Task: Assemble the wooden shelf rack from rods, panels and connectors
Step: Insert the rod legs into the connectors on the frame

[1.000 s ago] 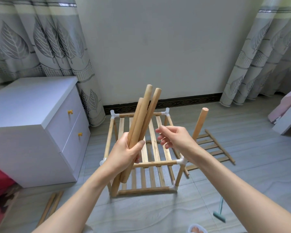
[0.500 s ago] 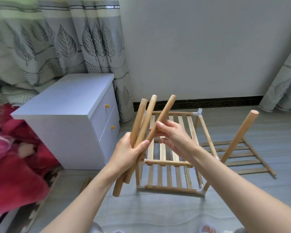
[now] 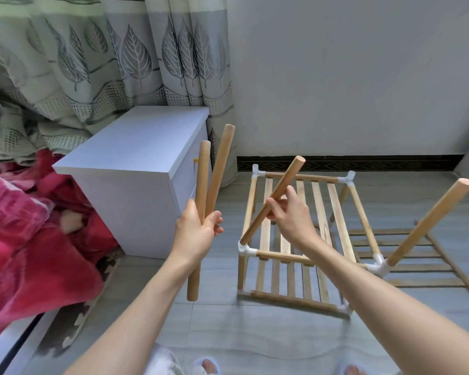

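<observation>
The part-built wooden rack (image 3: 303, 239) stands on the floor: two slatted shelves joined by rods and white corner connectors (image 3: 245, 249). One rod (image 3: 431, 221) sticks up slanted from the near right connector. My left hand (image 3: 197, 230) grips two upright rods (image 3: 210, 180) left of the rack. My right hand (image 3: 290, 213) holds a third rod (image 3: 275, 196) tilted, its lower end close to the near left connector.
A loose slatted panel (image 3: 417, 255) lies flat on the floor right of the rack. A white drawer cabinet (image 3: 136, 174) stands to the left, with a red blanket (image 3: 25, 239) beside it. Curtains hang behind. My feet show at the bottom edge.
My right hand has pulled one rod out of the bundle in my left hand and carried it right, over the rack. The view has swung left.
</observation>
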